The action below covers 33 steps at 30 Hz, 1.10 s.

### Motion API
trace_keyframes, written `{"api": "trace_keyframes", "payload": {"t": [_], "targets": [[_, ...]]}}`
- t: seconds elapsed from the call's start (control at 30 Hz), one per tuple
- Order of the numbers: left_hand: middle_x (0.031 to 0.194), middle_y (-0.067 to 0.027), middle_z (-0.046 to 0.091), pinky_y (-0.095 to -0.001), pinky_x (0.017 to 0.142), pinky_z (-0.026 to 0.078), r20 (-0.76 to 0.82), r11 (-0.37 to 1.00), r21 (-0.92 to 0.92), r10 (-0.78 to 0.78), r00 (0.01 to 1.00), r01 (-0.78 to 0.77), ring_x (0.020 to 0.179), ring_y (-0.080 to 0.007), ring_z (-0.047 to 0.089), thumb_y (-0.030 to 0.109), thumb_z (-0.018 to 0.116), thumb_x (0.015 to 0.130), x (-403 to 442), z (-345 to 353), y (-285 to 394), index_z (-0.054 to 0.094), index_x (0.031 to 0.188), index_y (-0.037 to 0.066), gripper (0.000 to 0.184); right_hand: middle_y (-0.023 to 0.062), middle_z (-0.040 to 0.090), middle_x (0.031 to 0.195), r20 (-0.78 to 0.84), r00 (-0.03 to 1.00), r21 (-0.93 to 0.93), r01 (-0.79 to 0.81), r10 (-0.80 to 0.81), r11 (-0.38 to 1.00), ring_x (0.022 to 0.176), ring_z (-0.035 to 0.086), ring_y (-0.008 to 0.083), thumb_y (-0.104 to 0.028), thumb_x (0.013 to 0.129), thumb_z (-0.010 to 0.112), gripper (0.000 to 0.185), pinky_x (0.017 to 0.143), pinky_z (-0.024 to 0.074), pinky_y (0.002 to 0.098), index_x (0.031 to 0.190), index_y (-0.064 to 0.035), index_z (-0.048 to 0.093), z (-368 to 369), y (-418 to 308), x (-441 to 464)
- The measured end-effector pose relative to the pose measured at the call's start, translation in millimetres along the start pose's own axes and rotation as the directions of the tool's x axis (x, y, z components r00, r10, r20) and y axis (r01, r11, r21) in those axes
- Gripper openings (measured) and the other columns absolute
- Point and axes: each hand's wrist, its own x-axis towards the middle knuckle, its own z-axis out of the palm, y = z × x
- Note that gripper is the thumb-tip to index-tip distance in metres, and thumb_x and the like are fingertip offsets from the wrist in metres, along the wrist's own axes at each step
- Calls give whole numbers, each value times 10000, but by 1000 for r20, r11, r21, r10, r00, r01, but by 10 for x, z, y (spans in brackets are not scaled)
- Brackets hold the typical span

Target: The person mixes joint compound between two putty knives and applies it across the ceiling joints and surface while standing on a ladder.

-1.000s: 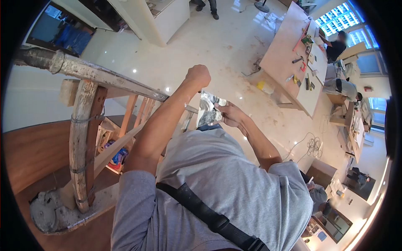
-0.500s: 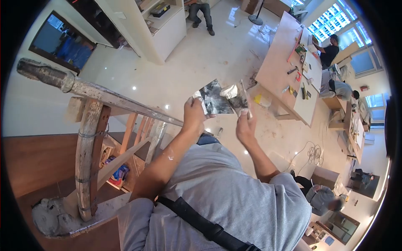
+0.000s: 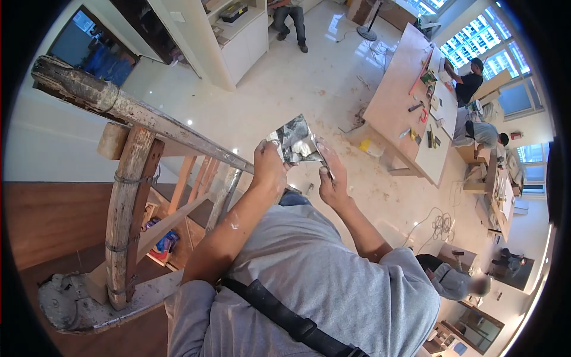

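Observation:
My left hand (image 3: 270, 162) is closed around a flat, square steel putty knife (image 3: 293, 128), its shiny blade smeared and tilted up in front of my chest. On that blade sits a lump of white putty (image 3: 303, 147). My right hand (image 3: 334, 181) grips a second putty knife (image 3: 325, 160), seen nearly edge-on against the right side of the first blade. The two blades meet or overlap at the putty; exactly where they touch I cannot tell. Fingers partly cover both grips.
To my left stands a worn wooden ladder or trestle (image 3: 128, 196) with a putty-caked plank (image 3: 146, 294). A long worktable (image 3: 386, 107) with tools stands ahead right, people working beyond it. A cable (image 3: 443, 226) lies coiled on the floor; a person (image 3: 455, 279) is at lower right.
My right hand has moved left, bringing its putty knife from apart against the left one. The white lump now shows on the left blade. My view has shifted slightly.

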Motion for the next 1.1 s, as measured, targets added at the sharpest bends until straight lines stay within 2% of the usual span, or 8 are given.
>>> {"api": "trace_keyframes", "payload": {"t": [0.23,0.33,0.43,0.63,0.8,0.9,1.03,1.1], "targets": [[1074,-95,682,-392,669,530,105,999,-19,51,993,-49,899,-220,688,109,465,984,8,-126,148,595,1082,50,173,165,629,1327,77,972,-267,-194,221,944,1202,617,299,-53,989,530,283,1006,484,410,1251,-40,636,-131,361,-144],[1044,-79,698,-369,658,529,134,999,33,9,991,-13,876,-214,693,115,495,974,-37,-117,246,609,1101,51,182,103,696,1169,-160,549,89,-820,821,566,1079,663,260,-213,1065,479,251,957,510,391,1214,-90,639,-333,285,20],[1052,-73,703,-341,674,534,215,994,52,-107,971,98,880,-203,696,120,516,968,56,-138,188,615,1144,47,215,44,701,1038,52,638,954,-259,768,151,901,684,188,-338,1074,479,269,827,559,363,1163,-131,625,-492,284,335],[1102,-100,699,-362,852,577,417,951,98,-306,856,292,979,-218,700,106,534,958,-98,-104,28,618,1166,6,246,41,709,1008,255,818,963,-262,516,-60,827,714,180,-399,1048,501,360,791,607,367,1253,-110,562,-343,505,338],[1124,-106,700,-370,896,574,394,975,27,-214,894,221,1026,-238,700,121,565,937,55,-183,133,613,1193,3,286,45,670,1033,378,713,752,-609,591,254,769,661,122,-407,986,637,467,736,575,309,1248,-29,554,-363,327,100],[1068,-48,686,-336,719,574,361,986,25,-165,918,167,925,-184,684,132,561,948,93,-176,341,623,1146,81,214,31,642,1027,453,729,452,-684,514,572,737,623,115,-368,990,646,414,649,524,277,1221,-29,592,-573,387,-81],[1052,-60,672,-375,737,576,306,999,37,-10,952,-1,936,-195,681,131,506,966,-1,-90,427,596,1150,58,218,3,650,852,151,547,246,-827,823,505,698,587,99,-323,989,648,339,610,480,261,1134,-17,650,-736,90,61],[1041,-83,632,-351,793,535,216,979,111,145,965,-172,910,-177,634,125,470,986,-74,-54,347,560,1129,16,201,-28,629,764,-8,633,372,-716,774,590,669,552,66,-270,1017,603,266,574,444,261,1064,-16,668,-616,-66,192]]}}
